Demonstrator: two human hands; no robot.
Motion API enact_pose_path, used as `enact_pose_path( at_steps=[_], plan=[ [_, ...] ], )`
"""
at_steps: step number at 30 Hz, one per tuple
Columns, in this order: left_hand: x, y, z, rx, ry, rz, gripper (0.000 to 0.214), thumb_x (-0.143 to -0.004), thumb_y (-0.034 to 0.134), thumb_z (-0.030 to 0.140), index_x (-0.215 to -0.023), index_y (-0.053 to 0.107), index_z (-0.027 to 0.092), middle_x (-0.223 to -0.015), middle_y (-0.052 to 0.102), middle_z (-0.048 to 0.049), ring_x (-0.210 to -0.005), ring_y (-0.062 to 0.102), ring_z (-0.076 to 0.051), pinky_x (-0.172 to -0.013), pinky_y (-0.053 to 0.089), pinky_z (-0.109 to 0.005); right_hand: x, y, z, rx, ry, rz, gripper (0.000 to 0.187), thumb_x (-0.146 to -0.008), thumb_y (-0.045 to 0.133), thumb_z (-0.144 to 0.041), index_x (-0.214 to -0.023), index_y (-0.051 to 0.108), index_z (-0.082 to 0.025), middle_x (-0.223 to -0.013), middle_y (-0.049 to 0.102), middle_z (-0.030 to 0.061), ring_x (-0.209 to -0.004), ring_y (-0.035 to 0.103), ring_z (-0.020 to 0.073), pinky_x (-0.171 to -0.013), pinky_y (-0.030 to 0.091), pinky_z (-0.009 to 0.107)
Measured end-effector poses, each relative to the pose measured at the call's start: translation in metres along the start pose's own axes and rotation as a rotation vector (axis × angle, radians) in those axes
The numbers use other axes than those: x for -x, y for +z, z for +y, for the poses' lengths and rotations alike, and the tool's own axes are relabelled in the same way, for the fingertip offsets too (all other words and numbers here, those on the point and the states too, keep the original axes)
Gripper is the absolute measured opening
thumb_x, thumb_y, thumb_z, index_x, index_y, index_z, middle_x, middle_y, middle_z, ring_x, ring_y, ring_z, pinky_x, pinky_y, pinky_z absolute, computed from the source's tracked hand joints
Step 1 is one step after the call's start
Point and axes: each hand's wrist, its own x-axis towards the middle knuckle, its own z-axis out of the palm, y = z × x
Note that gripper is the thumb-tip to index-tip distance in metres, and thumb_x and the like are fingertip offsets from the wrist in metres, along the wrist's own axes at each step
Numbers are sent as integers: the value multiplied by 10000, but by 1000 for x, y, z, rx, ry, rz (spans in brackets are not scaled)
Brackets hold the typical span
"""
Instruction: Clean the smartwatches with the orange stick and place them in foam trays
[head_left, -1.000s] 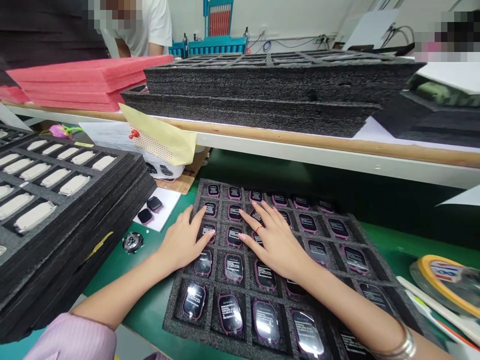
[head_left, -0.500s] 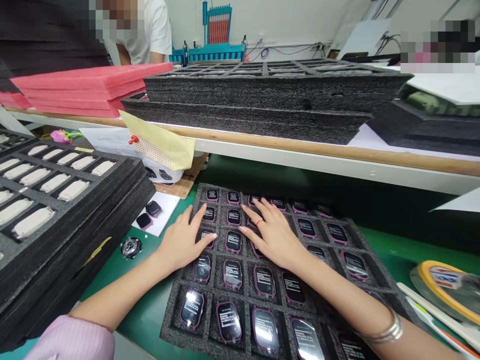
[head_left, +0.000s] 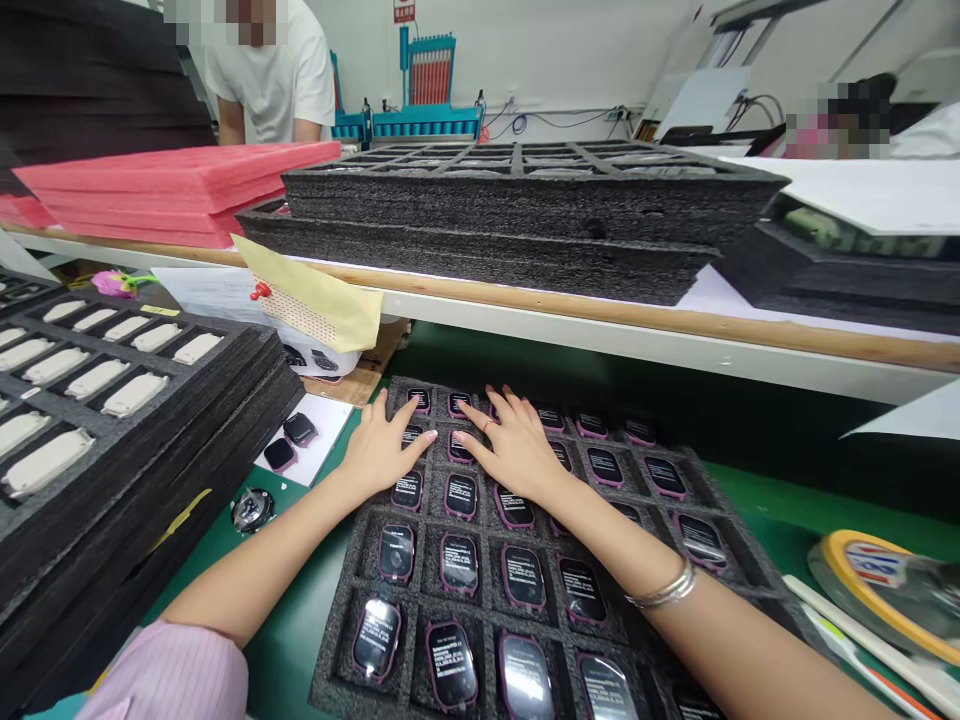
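A black foam tray (head_left: 411, 602) lies on the green table, its compartments filled with purple-framed smartwatches (head_left: 459, 563) whose lit screens show white text. My left hand (head_left: 382, 447) is at the tray's far left corner, fingers spread, its index fingertip at a watch in the back row. Over the back rows, a little to the right, my right hand (head_left: 512, 437) is spread with its fingertips near watches of the second and third columns. Neither hand grips a watch. My right hand and forearm hide several watches. Whether the fingertips press the screens I cannot tell.
Left stands a stack of foam trays (head_left: 217, 440) with pale watch-shaped pieces. Two loose watches (head_left: 300, 428) lie on white paper beside it. A shelf (head_left: 525, 310) with foam stacks crosses above. Yellow tape (head_left: 885, 560) lies at right. A person in a white shirt (head_left: 274, 70) stands behind.
Both hands have reached farther back over the tray. My right hand has shifted left, toward the second column of the back rows. The whole view has tilted slightly.
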Motion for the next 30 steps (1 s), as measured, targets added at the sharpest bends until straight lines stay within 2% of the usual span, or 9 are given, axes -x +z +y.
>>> enact_pose_path(
  at_steps=[3, 8, 15, 25, 30],
  plan=[
    [0, 2, 0, -2, 0, 5, 693, -981, 426, 628, -1559, 384, 249, -1624, 295, -218, -1486, 298, -438, -1113, 382, -556, 5, -4, 5, 13, 5, 24, 605, -995, 389, -601, -1474, 539, -263, -1563, 443, 156, -1484, 328, 390, -1177, 296, 596],
    [0, 3, -1, 1, -1, 6, 790, -976, 426, 637, -1603, 265, 185, -1615, 281, -271, -1483, 301, -445, -1100, 392, -544, 18, -4, 25, 37, 38, 54, 664, -994, 354, -619, -1470, 537, -193, -1502, 502, 184, -1449, 386, 394, -1155, 335, 602],
    [2, 5, -5, 4, 7, 21, 762, -982, 412, 632, -1582, 316, 173, -1612, 301, -269, -1471, 339, -437, -1106, 391, -545, 30, -3, 44, 49, 58, 83, 676, -988, 348, -629, -1474, 531, -198, -1489, 516, 186, -1432, 404, 392, -1134, 356, 621],
    [3, 11, -9, 8, 35, 83, 708, -998, 405, 592, -1557, 358, 160, -1600, 343, -253, -1442, 402, -406, -1103, 407, -560, 29, -13, 38, 76, 50, 78, 537, -987, 413, -590, -1369, 643, -291, -1506, 528, 114, -1443, 398, 387, -1142, 347, 630],
    [3, 12, -9, 10, 50, 94, 689, -1016, 384, 558, -1560, 362, 136, -1582, 359, -276, -1461, 376, -408, -1117, 397, -555, 37, -21, 53, 75, 89, 98, 660, -994, 362, -615, -1462, 546, -187, -1514, 506, 177, -1451, 393, 379, -1163, 332, 608]
  ],
)
